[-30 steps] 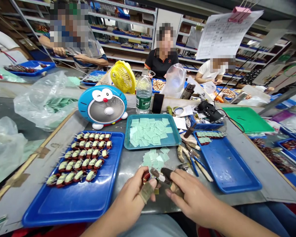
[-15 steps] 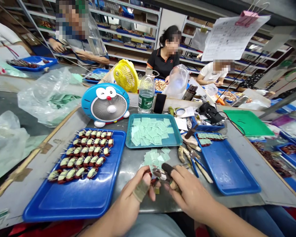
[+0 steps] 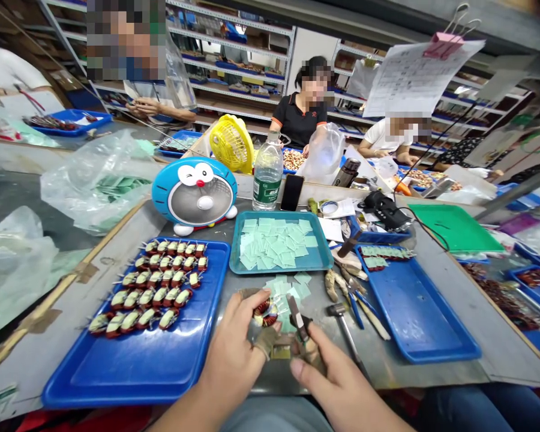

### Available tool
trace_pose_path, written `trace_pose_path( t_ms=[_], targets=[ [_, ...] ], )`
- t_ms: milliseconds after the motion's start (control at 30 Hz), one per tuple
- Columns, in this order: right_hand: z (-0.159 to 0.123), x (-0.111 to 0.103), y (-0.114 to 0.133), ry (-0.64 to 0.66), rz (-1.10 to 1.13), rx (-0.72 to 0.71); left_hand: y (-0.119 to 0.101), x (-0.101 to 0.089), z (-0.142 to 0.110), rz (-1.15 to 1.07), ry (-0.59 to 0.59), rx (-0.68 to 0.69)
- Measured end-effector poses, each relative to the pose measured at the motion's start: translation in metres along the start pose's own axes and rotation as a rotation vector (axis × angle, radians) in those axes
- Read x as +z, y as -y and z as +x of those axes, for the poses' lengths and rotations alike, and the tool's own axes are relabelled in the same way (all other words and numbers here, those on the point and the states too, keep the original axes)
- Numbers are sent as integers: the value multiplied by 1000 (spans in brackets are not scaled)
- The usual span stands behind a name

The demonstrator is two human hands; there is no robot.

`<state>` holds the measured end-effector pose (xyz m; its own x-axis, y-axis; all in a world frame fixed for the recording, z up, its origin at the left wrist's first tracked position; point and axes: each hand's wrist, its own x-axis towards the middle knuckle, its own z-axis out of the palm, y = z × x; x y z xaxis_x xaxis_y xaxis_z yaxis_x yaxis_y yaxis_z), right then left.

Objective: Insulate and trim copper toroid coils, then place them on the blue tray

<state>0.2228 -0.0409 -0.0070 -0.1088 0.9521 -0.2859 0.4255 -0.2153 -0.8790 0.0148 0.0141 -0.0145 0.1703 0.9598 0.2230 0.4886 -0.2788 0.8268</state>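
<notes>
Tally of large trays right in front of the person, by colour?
Blue rectangular plastic trays: 2
Teal rectangular plastic tray: 1
Total: 3

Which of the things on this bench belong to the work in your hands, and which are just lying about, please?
Part of the work: left hand, holding a wire-wound coil; right hand, holding a small hand tool; loose green squares; teal tray of green squares; blue tray of coils.

Lying about: blue cartoon fan, yellow fan, water bottle, phone.
</notes>
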Motion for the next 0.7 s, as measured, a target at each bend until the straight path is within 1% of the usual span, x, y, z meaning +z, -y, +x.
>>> trace_pose_path(
  t_ms=[67, 133, 200, 233, 267, 333, 400, 467, 533, 567, 700],
  targets=[
    [3, 0, 8, 28, -7, 0, 2, 2, -2, 30, 24, 38],
    [6, 0, 13, 88, -12, -15, 3, 4, -4, 39, 55, 76],
    [7, 1, 15, 128, -23, -45, 3, 6, -6, 20, 84, 99],
    [8, 2, 14, 126, -36, -58, 2, 6, -6, -2, 97, 92],
    [7, 3, 13, 114, -53, -66, 1, 5, -6, -41, 113, 70],
    [6, 5, 10, 67, -89, -67, -3, 2, -5, -192, 155, -31],
    [4, 6, 9, 19, -100, -57, -9, -2, -1, -381, 247, -168],
    [4, 7, 11, 15, -62, -53, -15, -6, 3, -487, 351, -261],
    [6, 7, 16, 28, -8, -53, -19, -9, 7, -469, 404, -278],
    [7, 7, 18, 35, 7, -52, -21, -9, 9, -444, 404, -273],
    [10, 1, 18, 44, -3, -6, -19, -7, 8, -378, 348, -253]
  ],
)
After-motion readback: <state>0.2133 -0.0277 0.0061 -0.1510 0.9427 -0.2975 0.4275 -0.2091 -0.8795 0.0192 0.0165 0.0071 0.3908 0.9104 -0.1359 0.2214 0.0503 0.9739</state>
